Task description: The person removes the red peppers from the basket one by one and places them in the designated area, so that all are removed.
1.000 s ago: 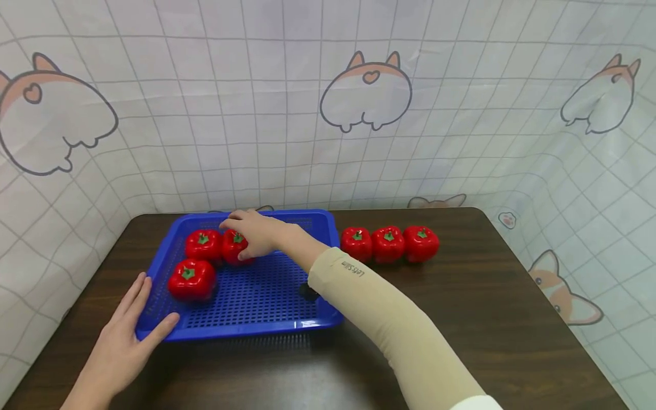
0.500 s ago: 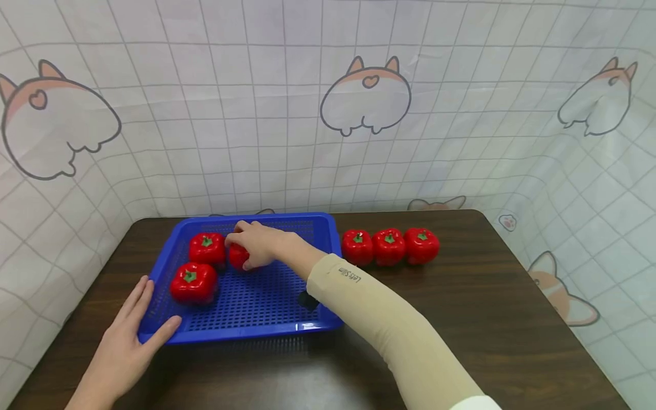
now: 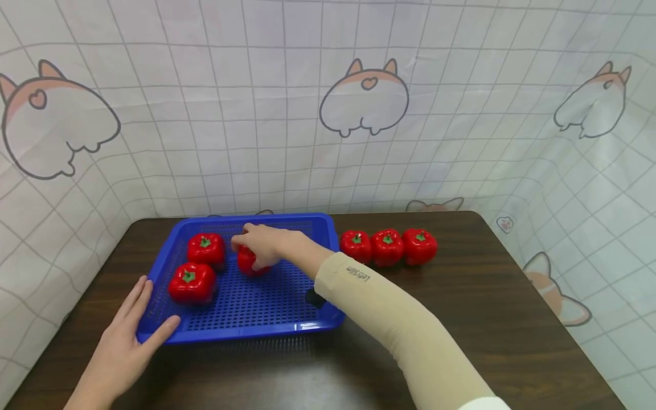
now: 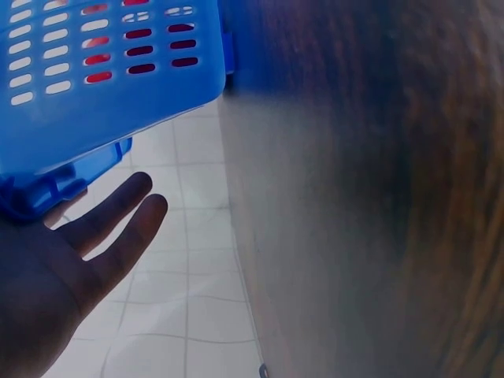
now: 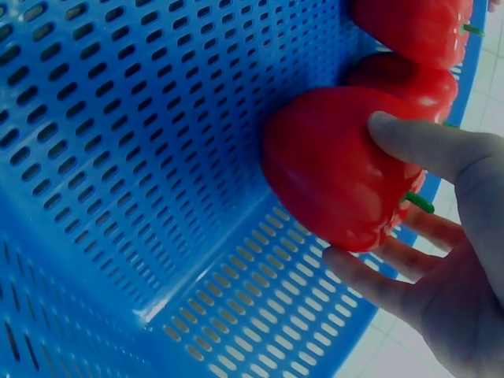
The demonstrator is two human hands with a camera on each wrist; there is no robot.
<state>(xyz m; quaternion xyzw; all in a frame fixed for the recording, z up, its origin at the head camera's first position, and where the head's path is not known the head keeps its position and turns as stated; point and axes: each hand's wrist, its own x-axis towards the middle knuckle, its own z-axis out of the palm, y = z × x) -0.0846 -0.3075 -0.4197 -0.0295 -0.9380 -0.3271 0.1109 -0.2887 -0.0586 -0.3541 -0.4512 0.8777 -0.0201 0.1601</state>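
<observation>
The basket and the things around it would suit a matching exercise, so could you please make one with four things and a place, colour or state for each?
Things:
1. basket
2. left hand
3. row of three peppers
4. right hand

Places, colours, states:
A. gripping a red pepper inside the basket
B. on the table, right of the basket in the head view
C. blue, with many holes
D. at the basket's near left corner

Pairs: 1-C, 2-D, 3-B, 4-A

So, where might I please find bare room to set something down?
Bare: tabletop right of the pepper row, and basket floor between the front rim and the pepper in the right hand. Crowded: the basket's left side, with two peppers and the left hand at its corner.
</observation>
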